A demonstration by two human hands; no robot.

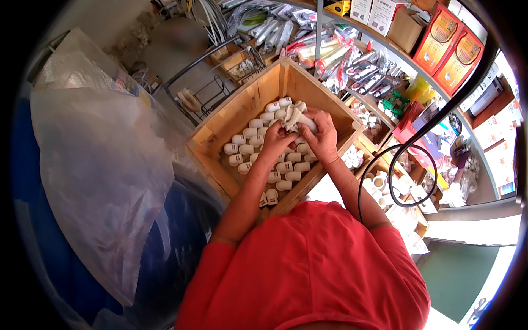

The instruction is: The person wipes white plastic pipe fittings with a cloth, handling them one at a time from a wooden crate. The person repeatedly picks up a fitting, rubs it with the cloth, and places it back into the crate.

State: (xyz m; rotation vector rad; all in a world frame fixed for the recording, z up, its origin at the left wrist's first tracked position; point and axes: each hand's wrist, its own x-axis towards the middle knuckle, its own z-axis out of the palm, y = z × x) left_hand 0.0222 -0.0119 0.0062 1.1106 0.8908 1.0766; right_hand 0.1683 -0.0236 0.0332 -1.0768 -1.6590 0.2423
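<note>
Both my hands are over a wooden box (pixel 217 121) holding several rows of white plastic pipe caps (pixel 254 132). A crumpled off-white rag (pixel 296 116) is between them. My left hand (pixel 276 144) is closed, its fingertips pinching the rag's lower left side. My right hand (pixel 320 136) wraps round the rag from the right, thumb pointing inward. A white rounded piece shows under my right fingers, but I cannot tell whether it is a cap or a fold of the rag.
Clear plastic sheeting (pixel 104 165) over something blue stands at my left. Shelves (pixel 379 41) of packaged goods and red boxes (pixel 440 38) line the right. A black cable (pixel 434 118) loops down near my right arm. Boxes of white fittings (pixel 385 184) sit beside it.
</note>
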